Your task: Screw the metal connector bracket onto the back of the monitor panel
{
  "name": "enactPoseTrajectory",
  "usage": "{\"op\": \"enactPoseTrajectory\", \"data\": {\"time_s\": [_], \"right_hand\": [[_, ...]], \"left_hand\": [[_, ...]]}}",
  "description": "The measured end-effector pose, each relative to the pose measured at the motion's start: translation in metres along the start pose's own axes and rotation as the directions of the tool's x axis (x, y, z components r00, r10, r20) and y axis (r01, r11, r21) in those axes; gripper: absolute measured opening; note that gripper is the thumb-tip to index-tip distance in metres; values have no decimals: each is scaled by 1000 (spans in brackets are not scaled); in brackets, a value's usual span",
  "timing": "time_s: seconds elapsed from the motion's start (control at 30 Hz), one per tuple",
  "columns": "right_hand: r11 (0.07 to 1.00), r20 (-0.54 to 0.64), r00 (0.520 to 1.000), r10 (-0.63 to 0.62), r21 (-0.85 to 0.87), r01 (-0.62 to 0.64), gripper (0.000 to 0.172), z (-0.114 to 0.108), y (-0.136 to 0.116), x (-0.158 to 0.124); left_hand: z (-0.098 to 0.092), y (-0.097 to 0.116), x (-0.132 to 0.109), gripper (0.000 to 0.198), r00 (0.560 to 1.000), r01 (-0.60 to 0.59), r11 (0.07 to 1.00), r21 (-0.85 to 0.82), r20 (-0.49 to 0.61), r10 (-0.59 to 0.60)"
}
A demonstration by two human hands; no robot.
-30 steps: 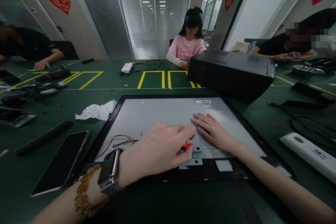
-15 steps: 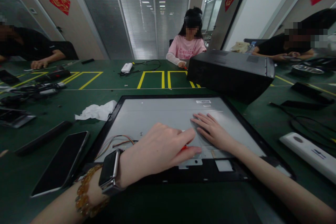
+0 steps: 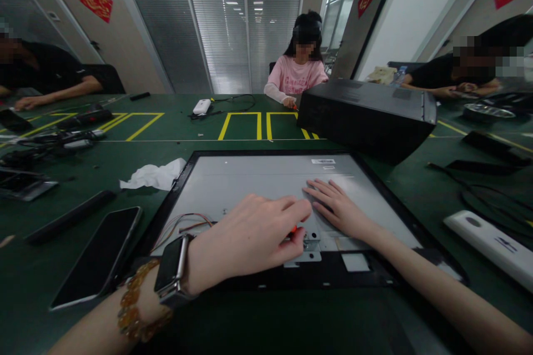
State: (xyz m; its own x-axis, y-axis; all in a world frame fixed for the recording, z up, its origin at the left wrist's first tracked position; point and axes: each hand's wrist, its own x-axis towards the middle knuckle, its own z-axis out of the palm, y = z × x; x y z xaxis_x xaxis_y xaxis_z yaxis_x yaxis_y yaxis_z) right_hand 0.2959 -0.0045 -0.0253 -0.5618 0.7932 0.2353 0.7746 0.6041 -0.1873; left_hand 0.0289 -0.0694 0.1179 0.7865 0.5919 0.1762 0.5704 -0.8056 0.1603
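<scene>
A display panel (image 3: 258, 188) lies flat before me, its grey back facing up inside a black frame. My left hand (image 3: 258, 233), with a watch and bead bracelet on its wrist, is closed round a screwdriver (image 3: 294, 229); only a bit of its orange-red handle shows. Its tip is hidden beneath the hand, near a metal bracket (image 3: 313, 256) at the panel's near edge. My right hand (image 3: 339, 208) lies open and flat on the grey back, fingers spread. Thin coloured wires (image 3: 195, 219) rest on the panel, left of my left hand.
A phone (image 3: 97, 258), a black bar (image 3: 70, 216) and crumpled tissue (image 3: 154, 175) lie to the left. A large black casing (image 3: 366, 116) stands beyond the panel. At right are a white device (image 3: 491, 244) and cables. Several people sit round the green table (image 3: 175, 147).
My left thumb has curled in and shifted left, uncovering more of the bracket. My right hand stays put. The left co-worker's hand has moved left.
</scene>
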Motion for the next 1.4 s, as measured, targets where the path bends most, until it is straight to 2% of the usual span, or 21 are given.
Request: {"op": "enactPoseTrajectory", "data": {"time_s": [0.2,0.5,0.83,1.03,1.1,1.2,1.4], "right_hand": [[1000,-14,1000,5,24,-4,43,1,2,0],[1000,-16,1000,-5,20,6,45,0,2,0],[1000,-8,1000,-4,6,4,43,2,3,-1],[1000,-10,1000,0,8,0,43,0,0,0],[1000,-10,1000,-1,9,1,43,0,0,1],[1000,-17,1000,0,9,0,44,1,1,1],[1000,-9,1000,2,-1,-2,44,3,3,0]], "left_hand": [[-3,1,-1,12,1000,5,999,-53,30,-3],[-11,4,-3,17,994,-6,1000,-5,105,7],[-5,3,0,7,998,-30,997,65,62,26],[2,1,0,19,998,-63,991,115,-2,63],[0,1,-1,19,997,-78,993,85,9,77],[-6,3,-2,9,994,-83,997,7,73,82],[-10,5,-3,8,993,-80,996,45,92,76]]}}
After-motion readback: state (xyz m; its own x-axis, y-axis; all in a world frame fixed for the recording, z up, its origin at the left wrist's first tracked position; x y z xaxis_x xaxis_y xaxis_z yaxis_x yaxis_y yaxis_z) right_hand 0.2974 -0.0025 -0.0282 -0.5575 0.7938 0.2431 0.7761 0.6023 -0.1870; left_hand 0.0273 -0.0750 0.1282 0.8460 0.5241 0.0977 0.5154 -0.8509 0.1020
